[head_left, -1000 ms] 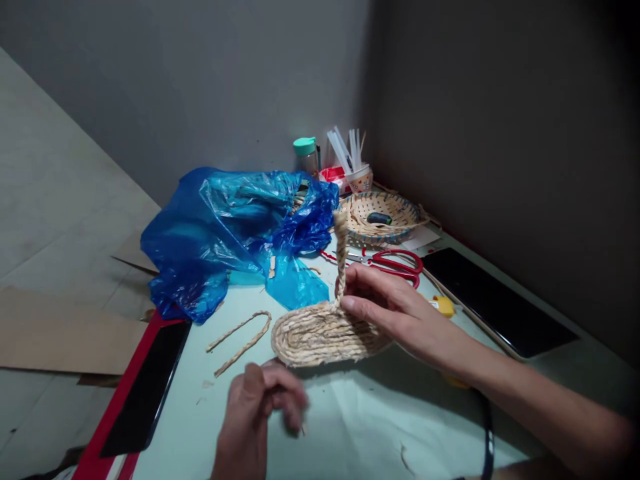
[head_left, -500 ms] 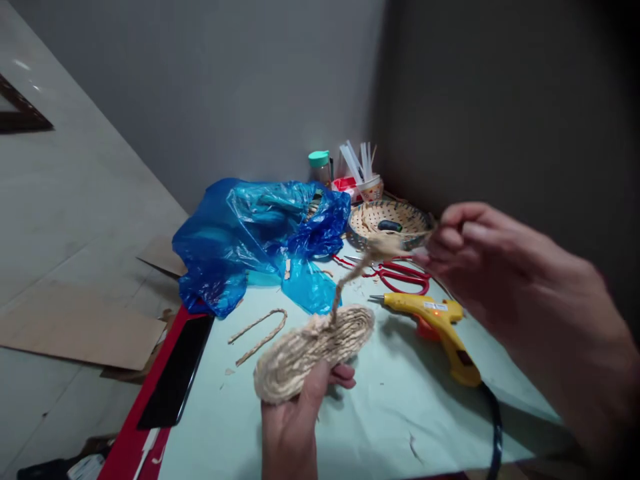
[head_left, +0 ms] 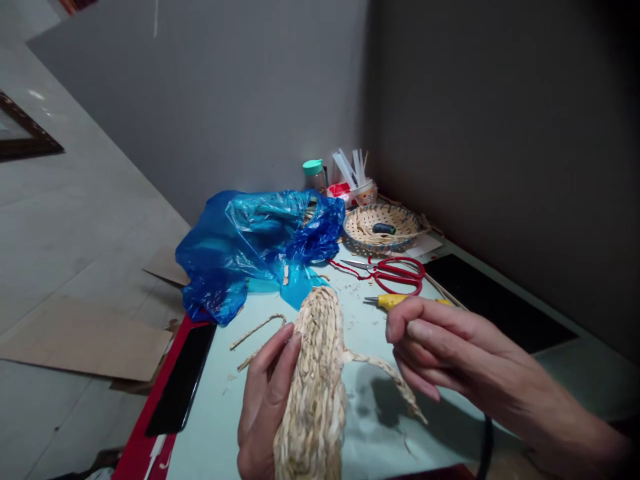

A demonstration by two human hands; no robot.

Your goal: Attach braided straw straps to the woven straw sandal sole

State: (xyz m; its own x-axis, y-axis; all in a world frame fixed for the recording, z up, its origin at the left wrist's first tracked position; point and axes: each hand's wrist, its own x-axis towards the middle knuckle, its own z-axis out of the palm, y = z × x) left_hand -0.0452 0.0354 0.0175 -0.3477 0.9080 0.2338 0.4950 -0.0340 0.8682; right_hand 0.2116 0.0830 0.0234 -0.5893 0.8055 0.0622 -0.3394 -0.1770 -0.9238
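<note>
My left hand (head_left: 265, 400) grips a long oval mat of braided straw (head_left: 315, 380), held up on edge above the pale green table (head_left: 220, 427). A loose braided tail (head_left: 390, 380) hangs from the mat's right side. My right hand (head_left: 450, 357) hovers just right of the mat with its fingers curled together; the tail passes under them and I cannot see whether they touch it. A yellow glue gun (head_left: 395, 301) lies behind my right hand, mostly hidden.
A short bent braid piece (head_left: 255, 330) lies left of the mat. Behind are a blue plastic bag (head_left: 255, 240), red scissors (head_left: 395, 272), a woven basket (head_left: 383, 225), a cup of glue sticks (head_left: 357, 183) and a green-capped jar (head_left: 316, 175). A black cable (head_left: 484, 443) runs off the front edge.
My left hand has turned the mat upright and brought it closer. My right hand has let go of the raised braid end and dropped low beside the mat, covering the glue gun.
</note>
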